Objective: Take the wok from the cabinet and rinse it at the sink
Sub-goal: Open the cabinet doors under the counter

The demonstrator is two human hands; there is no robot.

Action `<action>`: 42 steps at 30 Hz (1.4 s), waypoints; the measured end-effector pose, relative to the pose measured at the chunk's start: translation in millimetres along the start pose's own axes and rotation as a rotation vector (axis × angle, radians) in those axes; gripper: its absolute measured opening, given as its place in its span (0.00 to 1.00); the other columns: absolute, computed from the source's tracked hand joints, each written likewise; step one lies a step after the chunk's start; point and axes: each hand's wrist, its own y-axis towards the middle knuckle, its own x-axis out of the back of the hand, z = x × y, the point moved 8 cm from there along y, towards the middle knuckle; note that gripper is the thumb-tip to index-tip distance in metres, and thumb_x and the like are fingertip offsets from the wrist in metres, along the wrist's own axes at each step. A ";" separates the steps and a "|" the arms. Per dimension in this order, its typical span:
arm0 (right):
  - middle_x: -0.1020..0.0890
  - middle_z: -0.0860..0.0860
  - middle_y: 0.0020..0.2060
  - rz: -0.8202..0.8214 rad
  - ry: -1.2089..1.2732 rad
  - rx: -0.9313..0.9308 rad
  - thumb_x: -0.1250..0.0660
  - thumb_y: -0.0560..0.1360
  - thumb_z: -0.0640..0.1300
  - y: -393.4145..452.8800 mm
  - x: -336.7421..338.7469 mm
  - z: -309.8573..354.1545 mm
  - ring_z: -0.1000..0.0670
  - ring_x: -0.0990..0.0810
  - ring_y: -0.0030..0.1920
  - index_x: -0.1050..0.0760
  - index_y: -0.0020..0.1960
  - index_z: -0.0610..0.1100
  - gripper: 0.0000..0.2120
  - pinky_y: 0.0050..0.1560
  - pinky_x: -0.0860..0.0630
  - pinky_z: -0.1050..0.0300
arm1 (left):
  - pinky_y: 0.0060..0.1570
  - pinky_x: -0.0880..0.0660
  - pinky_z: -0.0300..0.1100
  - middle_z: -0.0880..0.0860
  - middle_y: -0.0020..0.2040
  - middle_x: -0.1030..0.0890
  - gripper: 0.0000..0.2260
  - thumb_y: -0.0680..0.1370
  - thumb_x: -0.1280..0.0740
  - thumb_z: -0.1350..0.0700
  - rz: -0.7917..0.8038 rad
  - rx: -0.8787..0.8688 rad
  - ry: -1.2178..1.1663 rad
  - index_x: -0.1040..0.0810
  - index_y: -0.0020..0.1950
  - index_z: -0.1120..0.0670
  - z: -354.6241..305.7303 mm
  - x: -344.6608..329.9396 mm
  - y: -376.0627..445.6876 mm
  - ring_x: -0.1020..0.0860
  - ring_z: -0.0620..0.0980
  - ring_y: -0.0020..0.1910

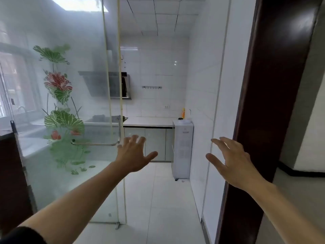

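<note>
**At the kitchen doorway, both hands empty**

I am holding both arms out in front of me at the kitchen doorway. My left hand (134, 154) is spreading wide, fingers straight and fanned, thumb out to the right — it is gripping nothing. Its fingertips are lying just beside the end of the metal handle (95, 143) on the glass door (70, 103), which is standing to the left of that hand, painted with green leaves and red flowers; I cannot tell whether they are touching the handle. My right hand (233, 164) is also lying open and empty, fingers loosely stretched forward, hanging in front of the white tiled wall (202, 85) with the dark door frame (274, 85) just to its right.

Beyond my fingers, between the two hands, the grey cabinet (154, 145) is sitting under the counter (149, 121) — its doors are closed, and no wok is showing anywhere. A white appliance (182, 148) is standing just beyond my right hand's thumb. Through the glass, far left of my left hand, a faucet (22, 110) is showing faintly by the window.
</note>
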 end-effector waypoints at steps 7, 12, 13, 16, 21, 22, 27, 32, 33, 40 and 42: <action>0.43 0.51 0.77 0.052 -0.060 -0.031 0.53 0.74 0.70 63.2 -56.8 -11.9 0.49 0.50 0.76 0.45 0.77 0.55 0.35 0.72 0.44 0.41 | 0.68 0.37 0.61 0.54 0.76 0.37 0.37 0.73 0.45 0.26 -0.010 -0.053 -0.013 0.37 0.74 0.48 14.9 -54.5 60.3 0.38 0.58 0.74; 0.41 0.52 0.76 0.043 -0.096 -0.029 0.58 0.72 0.75 139.5 -89.1 -1.1 0.49 0.48 0.76 0.44 0.76 0.55 0.39 0.72 0.42 0.42 | 0.68 0.35 0.61 0.55 0.77 0.38 0.37 0.74 0.48 0.26 -0.015 -0.061 -0.090 0.38 0.75 0.48 55.3 -88.5 125.3 0.39 0.58 0.74; 0.41 0.52 0.76 0.043 -0.101 -0.036 0.56 0.73 0.74 155.8 -98.3 1.2 0.49 0.48 0.76 0.43 0.76 0.55 0.38 0.72 0.42 0.43 | 0.68 0.35 0.60 0.55 0.77 0.39 0.37 0.74 0.48 0.26 -0.012 -0.062 -0.103 0.38 0.75 0.48 63.4 -93.9 138.7 0.39 0.58 0.74; 0.39 0.53 0.75 0.053 -0.035 -0.074 0.51 0.72 0.71 198.7 -129.6 9.0 0.49 0.46 0.75 0.41 0.75 0.55 0.36 0.72 0.40 0.42 | 0.68 0.35 0.60 0.54 0.77 0.39 0.37 0.74 0.47 0.26 -0.016 -0.067 -0.117 0.38 0.75 0.48 85.9 -109.4 174.9 0.40 0.57 0.75; 0.37 0.52 0.75 0.071 0.055 -0.083 0.51 0.73 0.73 255.3 -179.8 17.6 0.48 0.44 0.75 0.40 0.75 0.55 0.37 0.70 0.40 0.42 | 0.69 0.37 0.58 0.53 0.77 0.37 0.42 0.70 0.54 0.23 0.015 -0.036 -0.125 0.38 0.74 0.47 121.4 -147.0 212.9 0.40 0.56 0.75; 0.38 0.52 0.75 0.076 0.032 -0.072 0.50 0.73 0.71 266.0 -188.0 18.9 0.48 0.44 0.75 0.40 0.75 0.54 0.36 0.70 0.41 0.42 | 0.69 0.38 0.58 0.52 0.76 0.37 0.42 0.69 0.55 0.22 0.021 -0.035 -0.113 0.38 0.74 0.47 126.9 -153.2 221.1 0.40 0.56 0.75; 0.39 0.50 0.75 0.100 -0.021 -0.042 0.53 0.74 0.73 333.7 -239.0 2.7 0.48 0.45 0.75 0.41 0.76 0.54 0.37 0.70 0.41 0.43 | 0.69 0.37 0.57 0.52 0.77 0.38 0.36 0.74 0.45 0.27 0.031 -0.028 -0.116 0.37 0.75 0.48 144.8 -187.5 280.3 0.40 0.56 0.75; 0.40 0.50 0.76 0.107 0.002 -0.047 0.46 0.77 0.65 402.4 -298.4 -38.7 0.48 0.46 0.75 0.42 0.76 0.53 0.31 0.71 0.42 0.44 | 0.68 0.35 0.56 0.52 0.77 0.39 0.36 0.74 0.44 0.28 0.064 -0.027 -0.105 0.38 0.75 0.48 144.5 -233.8 352.3 0.39 0.55 0.74; 0.40 0.49 0.76 0.114 -0.007 -0.040 0.47 0.76 0.65 418.6 -312.1 -47.6 0.48 0.46 0.75 0.42 0.76 0.52 0.32 0.71 0.41 0.44 | 0.68 0.35 0.56 0.53 0.77 0.39 0.36 0.74 0.44 0.27 0.068 -0.025 -0.088 0.38 0.75 0.48 145.3 -243.9 368.5 0.39 0.55 0.74; 0.39 0.49 0.75 0.172 0.039 -0.007 0.54 0.74 0.72 547.0 -382.2 -97.7 0.47 0.45 0.75 0.41 0.76 0.52 0.37 0.69 0.40 0.43 | 0.67 0.34 0.57 0.53 0.77 0.37 0.34 0.75 0.48 0.27 0.111 0.028 -0.063 0.35 0.73 0.46 146.2 -298.9 491.4 0.37 0.56 0.73; 0.40 0.49 0.76 0.174 0.053 -0.002 0.52 0.74 0.69 579.4 -394.7 -109.9 0.47 0.46 0.75 0.41 0.76 0.52 0.36 0.70 0.40 0.43 | 0.67 0.33 0.57 0.53 0.77 0.37 0.34 0.75 0.49 0.27 0.108 0.037 -0.070 0.35 0.74 0.46 144.6 -310.6 523.8 0.37 0.56 0.73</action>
